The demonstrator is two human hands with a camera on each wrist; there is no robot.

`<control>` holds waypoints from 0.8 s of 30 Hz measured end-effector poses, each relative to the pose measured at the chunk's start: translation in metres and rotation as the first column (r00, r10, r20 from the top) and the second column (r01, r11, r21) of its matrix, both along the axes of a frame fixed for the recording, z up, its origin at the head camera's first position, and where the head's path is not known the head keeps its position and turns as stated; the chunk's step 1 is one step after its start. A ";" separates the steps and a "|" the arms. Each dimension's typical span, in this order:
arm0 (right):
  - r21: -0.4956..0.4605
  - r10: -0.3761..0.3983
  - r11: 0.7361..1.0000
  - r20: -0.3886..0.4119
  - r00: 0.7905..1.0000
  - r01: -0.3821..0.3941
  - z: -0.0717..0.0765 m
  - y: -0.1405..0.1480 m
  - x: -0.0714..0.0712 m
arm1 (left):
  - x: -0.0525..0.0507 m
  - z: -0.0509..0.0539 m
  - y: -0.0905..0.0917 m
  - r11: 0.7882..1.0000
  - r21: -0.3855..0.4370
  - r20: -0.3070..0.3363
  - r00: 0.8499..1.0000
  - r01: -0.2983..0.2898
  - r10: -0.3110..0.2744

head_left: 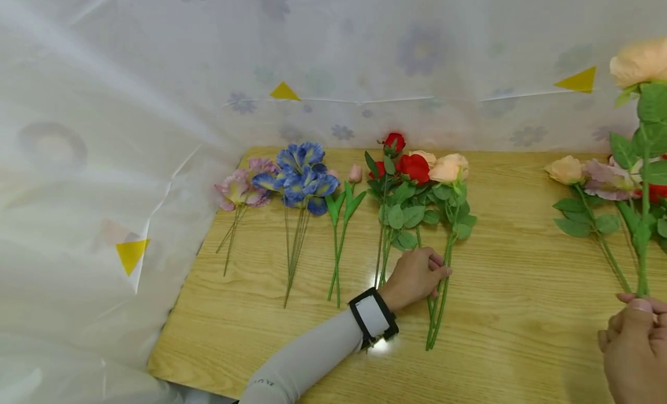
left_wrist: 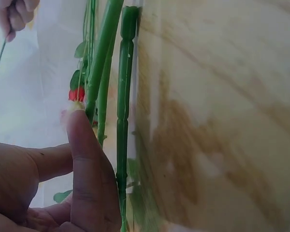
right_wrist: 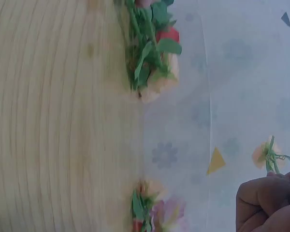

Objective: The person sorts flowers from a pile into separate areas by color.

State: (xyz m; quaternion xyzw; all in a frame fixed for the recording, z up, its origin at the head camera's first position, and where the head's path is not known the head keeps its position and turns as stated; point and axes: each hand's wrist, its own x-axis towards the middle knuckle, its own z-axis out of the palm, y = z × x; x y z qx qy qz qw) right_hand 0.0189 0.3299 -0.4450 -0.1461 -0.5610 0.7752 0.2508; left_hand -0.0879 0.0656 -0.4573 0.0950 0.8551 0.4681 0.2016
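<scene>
Low over the table, my left hand (head_left: 414, 276) pinches a green stem (head_left: 444, 294) of a peach rose (head_left: 450, 168), with other stems beside it. In the left wrist view the thumb and fingers (left_wrist: 89, 169) lie against green stems (left_wrist: 104, 58), partly hiding them. At the right edge, my right hand (head_left: 636, 340) grips the stem (head_left: 645, 219) of another peach rose (head_left: 641, 62), raised upright with its bloom high. The right wrist view shows the curled right hand (right_wrist: 268, 200) below that bloom (right_wrist: 261, 155). Red roses (head_left: 414, 168) lie just left of the peach ones.
Further left lie pink tulips (head_left: 355, 173), blue irises (head_left: 302, 178) and pink-purple flowers (head_left: 238, 190). A second group, with a peach rose (head_left: 565, 170) and a mauve flower (head_left: 609, 179), lies at right. A pale plastic sheet (head_left: 354, 57) hangs behind the wooden table (head_left: 510, 265).
</scene>
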 end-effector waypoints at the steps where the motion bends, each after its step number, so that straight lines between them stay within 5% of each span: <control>1: 0.007 -0.016 1.000 0.021 1.000 0.015 0.004 -0.011 -0.001 | 0.000 -0.001 0.000 1.000 0.002 0.004 1.000 -0.001 0.001; 2: -0.002 -0.012 1.000 -0.024 1.000 0.012 0.006 -0.019 -0.002 | 0.000 -0.001 0.000 1.000 0.002 0.005 1.000 -0.001 0.001; 3: 0.056 -0.076 0.996 0.064 0.995 0.072 0.012 -0.029 -0.002 | 0.000 -0.001 -0.001 1.000 -0.001 0.000 1.000 0.001 -0.001; 10: 0.024 0.016 1.000 0.038 0.999 -0.017 0.025 -0.061 0.001 | 0.000 0.004 -0.001 0.999 -0.026 -0.164 0.986 0.030 -0.034; 13: 0.003 0.121 0.993 -0.139 0.983 -0.121 0.023 -0.069 0.002 | 0.005 0.015 0.000 0.994 0.057 -0.218 0.973 0.092 -0.078; 16: -0.010 0.269 0.957 -0.335 0.903 -0.288 0.018 -0.074 0.001 | 0.014 0.033 0.002 0.976 0.130 -0.281 0.951 0.172 -0.130; 18: -0.009 0.366 0.909 -0.459 0.810 -0.416 0.014 -0.078 -0.001 | 0.021 0.045 0.004 0.963 0.155 -0.331 0.930 0.222 -0.161; 19: 0.001 0.394 0.894 -0.482 0.783 -0.449 0.013 -0.081 -0.002 | 0.024 0.051 0.006 0.956 0.158 -0.356 0.917 0.246 -0.178; 22: 0.015 0.437 0.862 -0.532 0.726 -0.507 0.011 -0.091 -0.003 | 0.032 0.063 0.009 0.941 0.143 -0.417 0.881 0.307 -0.224; 24: 0.032 0.449 0.855 -0.545 0.709 -0.517 0.010 -0.098 -0.003 | 0.037 0.069 0.010 0.933 0.135 -0.441 0.863 0.335 -0.246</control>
